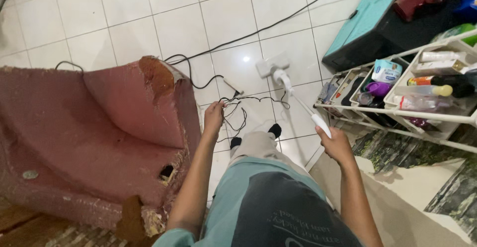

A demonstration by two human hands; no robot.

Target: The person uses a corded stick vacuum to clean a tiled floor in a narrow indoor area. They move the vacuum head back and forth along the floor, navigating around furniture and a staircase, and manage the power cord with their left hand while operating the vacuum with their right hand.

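My left hand [214,117] is raised beside the worn pink armchair [94,137] and pinches a thin black cable [238,109] that hangs in tangled loops over the white tiles. My right hand [337,145] grips the white handle of a stick vacuum [298,98]. Its shaft slants forward and left to a white floor head [272,64] resting on the tiles. My legs and dark-socked feet [274,129] stand between the two hands.
A long black cord [278,22] runs across the floor toward the top right. A white wire rack [397,110] with bottles and packets stands at the right. Behind it lies a teal and black case [362,28]. A patterned mat [427,177] covers the floor lower right.
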